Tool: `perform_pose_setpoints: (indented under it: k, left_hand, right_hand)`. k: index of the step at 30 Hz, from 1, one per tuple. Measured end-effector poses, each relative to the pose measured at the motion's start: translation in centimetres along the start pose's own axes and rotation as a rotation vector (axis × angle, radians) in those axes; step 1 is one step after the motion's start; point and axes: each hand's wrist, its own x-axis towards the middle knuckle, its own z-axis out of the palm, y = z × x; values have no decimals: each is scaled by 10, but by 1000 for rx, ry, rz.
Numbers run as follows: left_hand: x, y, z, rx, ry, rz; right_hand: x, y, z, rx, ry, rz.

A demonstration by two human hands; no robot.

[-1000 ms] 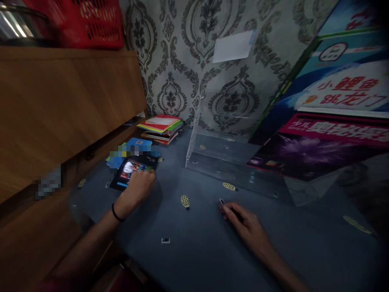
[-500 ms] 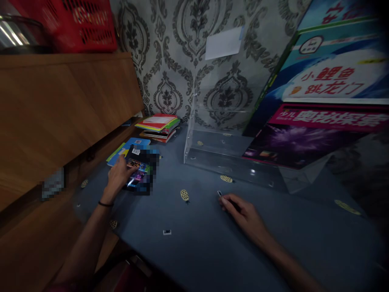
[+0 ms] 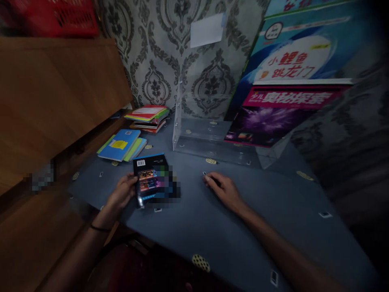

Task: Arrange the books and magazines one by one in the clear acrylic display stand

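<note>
My left hand (image 3: 123, 190) grips the left edge of a dark book (image 3: 147, 174), thumb on top. The book's back cover faces up, with a white barcode and small colourful pictures; its right part is blurred by pixel blocks. My right hand (image 3: 221, 184) rests on the blue-grey table (image 3: 194, 219), fingers curled in and thumb against the index finger, nothing visible in them. Beyond the held book lie a blue book (image 3: 120, 145) and a green one (image 3: 135, 149), overlapping.
A clear acrylic rack (image 3: 209, 152) stands at the back, holding a purple-and-pink book (image 3: 273, 117) and a blue picture book (image 3: 291, 52) on the right. A stack of books (image 3: 148, 117) sits by the patterned wall. A wooden cabinet (image 3: 60, 93) borders the left, with a red basket (image 3: 69, 18) on top.
The dark book has come off the blue and green books and moved towards me and right, in my left hand. My right hand stays at the same table spot while the view shifts.
</note>
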Motion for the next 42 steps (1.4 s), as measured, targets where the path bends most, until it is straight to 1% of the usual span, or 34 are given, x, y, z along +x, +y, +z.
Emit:
perform_pose_setpoints:
  k: [4, 6, 9, 10, 11, 12, 13, 14, 16, 17, 18, 19, 20, 22, 24, 26, 29, 33, 35, 39, 42]
  left_hand:
    - [-45, -23, 32, 10, -204, -151]
    - [-62, -26, 39, 95, -370, -228]
    - [-69, -21, 40, 326, -639, -271]
    - [-67, -17, 39, 387, -689, -256]
    - [-63, -14, 39, 435, -707, -209]
    - [-58, -10, 38, 484, -701, -131]
    - [-52, -7, 39, 547, -673, -17]
    - [-45, -4, 40, 636, -624, 134]
    - [-29, -1, 46, 845, -489, 481]
    - [-20, 0, 50, 934, -434, 625]
    - [-12, -1, 55, 1004, -409, 736]
    - [-3, -1, 60, 1052, -416, 813]
    - [6, -3, 65, 1081, -447, 858]
    - [24, -6, 75, 1110, -524, 882]
    - [40, -9, 84, 1124, -571, 892]
    - [52, -11, 92, 1135, -585, 916]
    - [63, -11, 100, 1162, -569, 987]
    - [64, -11, 104, 1211, -536, 1110]
    - [60, -11, 106, 1255, -488, 1129]
    - [50, -11, 109, 1380, -387, 1086]
    - [46, -10, 111, 1429, -365, 1012]
  right_hand:
    - [1, -2, -3, -8, 80, -62]
    - [2, -1, -5, 6, 91, -62]
    - [3, 4, -7, -12, 83, -50]
    - [4, 6, -8, -27, 81, -48]
    - [4, 7, -8, -41, 82, -47]
    - [4, 9, -8, -52, 83, -48]
    - [4, 9, -8, -62, 85, -50]
    - [4, 10, -8, -72, 84, -54]
    - [3, 10, -7, -98, 77, -69]
    - [3, 10, -7, -111, 72, -80]
    - [3, 10, -6, -123, 64, -93]
    - [2, 9, -6, -134, 55, -107]
    - [2, 9, -5, -145, 49, -121]
    - [2, 10, -4, -172, 37, -142]
    - [1, 11, -3, -203, 30, -159]
    - [1, 12, -3, -225, 25, -173]
    - [0, 13, -3, -231, 24, -185]
    - [-1, 12, -4, -210, 35, -189]
    - [-1, 13, -5, -198, 43, -177]
    - [-1, 13, -6, -190, 59, -129]
    - [-1, 12, -8, -181, 50, -119]
